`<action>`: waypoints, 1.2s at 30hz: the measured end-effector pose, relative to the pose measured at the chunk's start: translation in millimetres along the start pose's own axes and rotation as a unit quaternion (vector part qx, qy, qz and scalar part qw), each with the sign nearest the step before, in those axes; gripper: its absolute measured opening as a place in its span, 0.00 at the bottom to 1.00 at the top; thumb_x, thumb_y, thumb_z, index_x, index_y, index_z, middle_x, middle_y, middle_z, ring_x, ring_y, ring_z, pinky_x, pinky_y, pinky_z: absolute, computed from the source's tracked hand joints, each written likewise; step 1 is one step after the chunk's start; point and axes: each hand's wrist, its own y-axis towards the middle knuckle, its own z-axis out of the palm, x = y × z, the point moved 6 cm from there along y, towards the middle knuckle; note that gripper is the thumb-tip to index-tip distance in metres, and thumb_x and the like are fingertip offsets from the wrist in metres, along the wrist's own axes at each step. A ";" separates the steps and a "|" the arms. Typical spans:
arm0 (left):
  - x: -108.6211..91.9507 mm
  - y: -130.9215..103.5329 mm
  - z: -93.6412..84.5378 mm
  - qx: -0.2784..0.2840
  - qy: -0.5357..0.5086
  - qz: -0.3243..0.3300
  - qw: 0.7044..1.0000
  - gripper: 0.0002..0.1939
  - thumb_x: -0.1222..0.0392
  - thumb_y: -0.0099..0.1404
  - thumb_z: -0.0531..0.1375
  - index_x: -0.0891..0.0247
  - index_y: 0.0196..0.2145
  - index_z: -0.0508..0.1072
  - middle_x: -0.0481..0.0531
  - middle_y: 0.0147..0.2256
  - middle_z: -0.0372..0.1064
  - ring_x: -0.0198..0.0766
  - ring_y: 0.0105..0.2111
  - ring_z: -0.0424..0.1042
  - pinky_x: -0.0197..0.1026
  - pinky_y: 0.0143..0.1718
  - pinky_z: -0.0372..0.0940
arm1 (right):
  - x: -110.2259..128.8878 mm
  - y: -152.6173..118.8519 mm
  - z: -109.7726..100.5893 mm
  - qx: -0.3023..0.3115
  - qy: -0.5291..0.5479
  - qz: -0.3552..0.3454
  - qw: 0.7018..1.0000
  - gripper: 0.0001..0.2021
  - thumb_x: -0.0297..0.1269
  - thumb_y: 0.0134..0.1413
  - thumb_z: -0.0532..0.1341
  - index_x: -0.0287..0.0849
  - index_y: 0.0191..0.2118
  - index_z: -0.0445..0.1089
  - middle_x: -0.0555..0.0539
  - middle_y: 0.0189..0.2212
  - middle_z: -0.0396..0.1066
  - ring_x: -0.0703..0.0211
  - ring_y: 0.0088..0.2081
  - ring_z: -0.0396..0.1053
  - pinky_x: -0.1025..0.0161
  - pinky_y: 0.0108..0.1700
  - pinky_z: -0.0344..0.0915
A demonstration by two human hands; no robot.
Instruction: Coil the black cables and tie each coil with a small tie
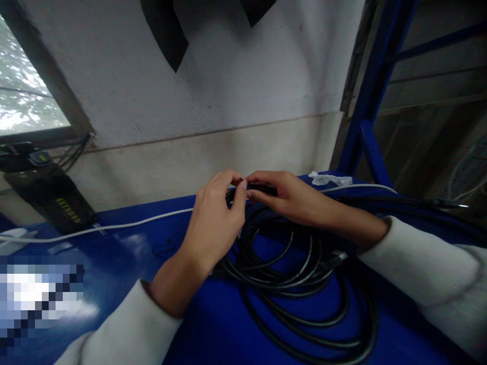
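Loops of black cable (304,284) lie in a loose coil on the blue table, with a metal connector (338,257) showing at the coil's right side. Over the back of the coil, my left hand (218,213) and my right hand (283,195) meet fingertip to fingertip. Both are closed in a pinch around a black cable. The exact spot between the fingertips is mostly hidden. White sleeves cover both forearms.
A white cord (148,221) runs along the table's back edge. Crumpled clear plastic (329,179) lies at the back right, near a blue metal frame (367,116). A dark bottle (53,195) stands at the left by the window. The wall is close behind.
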 end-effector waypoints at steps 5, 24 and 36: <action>-4.2 0.8 -0.6 0.007 0.007 0.011 1.000 0.04 0.63 0.75 0.60 0.59 0.41 0.76 0.51 0.42 0.79 0.42 0.44 0.78 0.45 0.50 0.68 | -4.4 -0.8 0.1 -0.016 0.044 0.004 0.999 0.07 0.38 0.69 0.62 0.43 0.48 0.74 0.44 0.47 0.79 0.53 0.50 0.77 0.58 0.53 0.71; 5.8 7.4 7.4 0.042 0.070 0.002 0.997 0.05 0.64 0.68 0.68 0.58 0.41 0.77 0.50 0.43 0.76 0.46 0.44 0.77 0.49 0.48 0.70 | -8.8 -2.4 0.0 -0.002 0.024 0.051 0.998 0.14 0.46 0.72 0.58 0.40 0.45 0.75 0.46 0.35 0.76 0.59 0.33 0.70 0.63 0.35 0.61; 0.1 4.4 6.0 0.032 0.068 0.023 0.997 0.04 0.67 0.70 0.63 0.59 0.41 0.75 0.50 0.42 0.76 0.44 0.43 0.76 0.46 0.45 0.68 | -2.8 -1.2 -0.6 0.002 0.019 0.035 0.999 0.20 0.53 0.71 0.58 0.40 0.44 0.76 0.46 0.36 0.77 0.57 0.35 0.72 0.61 0.38 0.63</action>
